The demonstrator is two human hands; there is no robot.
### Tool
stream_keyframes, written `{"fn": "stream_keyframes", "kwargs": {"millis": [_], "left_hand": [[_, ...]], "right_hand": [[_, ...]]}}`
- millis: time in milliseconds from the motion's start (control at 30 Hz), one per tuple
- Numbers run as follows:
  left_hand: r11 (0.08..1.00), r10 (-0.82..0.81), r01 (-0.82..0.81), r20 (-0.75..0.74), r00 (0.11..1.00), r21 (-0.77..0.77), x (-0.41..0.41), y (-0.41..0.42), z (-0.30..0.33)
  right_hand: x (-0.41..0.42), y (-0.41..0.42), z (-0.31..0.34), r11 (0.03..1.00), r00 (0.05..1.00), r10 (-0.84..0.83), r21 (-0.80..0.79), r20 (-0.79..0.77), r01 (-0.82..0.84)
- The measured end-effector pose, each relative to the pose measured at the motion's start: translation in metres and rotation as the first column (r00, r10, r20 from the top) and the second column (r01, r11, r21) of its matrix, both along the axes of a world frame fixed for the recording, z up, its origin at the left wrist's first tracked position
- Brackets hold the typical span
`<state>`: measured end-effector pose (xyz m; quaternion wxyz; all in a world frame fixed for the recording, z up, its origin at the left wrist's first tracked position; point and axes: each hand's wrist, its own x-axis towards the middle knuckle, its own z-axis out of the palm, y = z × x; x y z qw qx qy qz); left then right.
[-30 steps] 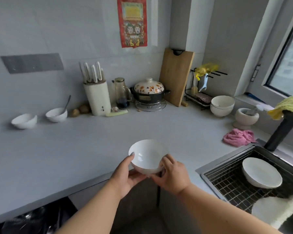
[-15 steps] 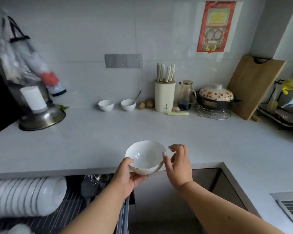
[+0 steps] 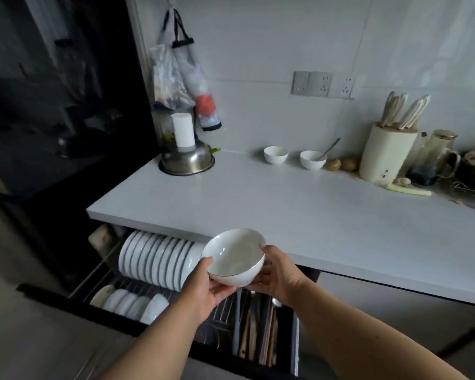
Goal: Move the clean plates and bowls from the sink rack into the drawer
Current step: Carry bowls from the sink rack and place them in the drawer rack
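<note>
Head view: white countertop (image 3: 299, 204) against tiled wall – open drawer (image 3: 154, 319) racks upright plates (image 3: 157, 259); left hand (image 3: 203, 289) and right hand (image 3: 277, 272) cup a white bowl (image 3: 233, 256).

One white bowl (image 3: 235, 257) sits between two hands, the left hand (image 3: 203, 289) at 7 o'clock of it and the right hand (image 3: 279, 272) at 4 o'clock. In the drawer (image 3: 99, 272), about a dozen plates (image 3: 154, 259) stand in one row; at 6 o'clock of them, five small dishes (image 3: 129, 300) stand in another. On the counter (image 3: 313, 215) are two small bowls (image 3: 276, 154), one spoon (image 3: 328, 149), two potatoes (image 3: 340, 163), one knife block (image 3: 384, 154), one jug (image 3: 436, 157) and one steel basin (image 3: 187, 160). Three sockets (image 3: 324, 84) sit on the wall; two bags (image 3: 176, 78) hang at 9 o'clock of them.
</note>
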<state>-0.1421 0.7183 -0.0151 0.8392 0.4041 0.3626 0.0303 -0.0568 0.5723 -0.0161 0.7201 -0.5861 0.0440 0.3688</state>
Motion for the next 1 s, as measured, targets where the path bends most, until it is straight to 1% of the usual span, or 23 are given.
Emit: {"fn": "stream_keyframes", "kwargs": {"millis": [200, 333, 400, 433, 467, 533, 600, 700, 733, 767, 800, 867, 933, 1000], "left_hand": [[0.985, -0.004, 0.022, -0.105, 0.994, 0.171, -0.035, 0.075, -0.010], [0.974, 0.045, -0.005, -0.171, 0.984, 0.228, -0.053, 0.115, -0.019], [0.955, 0.054, 0.008, -0.200, 0.978, 0.296, -0.058, 0.130, -0.024], [0.935, 0.056, 0.028, -0.225, 0.973, 0.353, -0.061, 0.136, -0.025], [0.901, 0.070, 0.049, -0.255, 0.964, 0.431, -0.064, 0.142, -0.027], [0.790, 0.099, 0.113, -0.307, 0.946, 0.603, -0.072, 0.152, -0.029], [0.699, 0.115, 0.124, -0.282, 0.953, 0.704, -0.077, 0.164, -0.034], [0.633, 0.120, 0.120, -0.250, 0.961, 0.764, -0.082, 0.182, -0.047], [0.601, 0.125, 0.146, -0.273, 0.954, 0.786, -0.084, 0.188, -0.054], [0.562, 0.132, 0.198, -0.323, 0.937, 0.803, -0.086, 0.193, -0.059], [0.504, 0.139, 0.278, -0.394, 0.908, 0.818, -0.088, 0.200, -0.065], [0.418, 0.160, 0.404, -0.503, 0.849, 0.814, -0.091, 0.211, -0.077], [0.374, 0.183, 0.464, -0.554, 0.812, 0.803, -0.090, 0.217, -0.089], [0.350, 0.172, 0.509, -0.588, 0.790, 0.786, -0.089, 0.218, -0.099]], "right_hand": [[-0.024, 0.085, -0.022, 0.998, 1.000, -0.005, -0.060, 0.006, 0.006], [-0.034, 0.125, -0.032, 0.995, 1.000, 0.010, -0.103, 0.020, -0.008], [-0.036, 0.135, -0.037, 0.992, 1.000, 0.016, -0.129, 0.017, -0.013], [-0.036, 0.139, -0.040, 0.988, 1.000, 0.025, -0.153, 0.017, -0.023], [-0.035, 0.142, -0.044, 0.983, 0.999, 0.037, -0.183, 0.022, -0.032], [-0.032, 0.150, -0.053, 0.967, 0.998, 0.053, -0.249, 0.030, -0.044], [-0.028, 0.157, -0.063, 0.949, 0.997, 0.064, -0.311, 0.030, -0.052], [-0.016, 0.166, -0.082, 0.901, 0.991, 0.125, -0.424, 0.040, -0.096], [-0.012, 0.171, -0.089, 0.876, 0.986, 0.161, -0.466, 0.047, -0.121], [-0.008, 0.177, -0.095, 0.848, 0.979, 0.199, -0.509, 0.050, -0.146], [-0.005, 0.185, -0.102, 0.821, 0.972, 0.231, -0.546, 0.051, -0.167], [-0.002, 0.200, -0.117, 0.781, 0.962, 0.269, -0.596, 0.051, -0.187], [0.002, 0.210, -0.133, 0.748, 0.953, 0.299, -0.632, 0.052, -0.200], [0.006, 0.215, -0.147, 0.698, 0.944, 0.330, -0.679, 0.024, -0.227]]}}
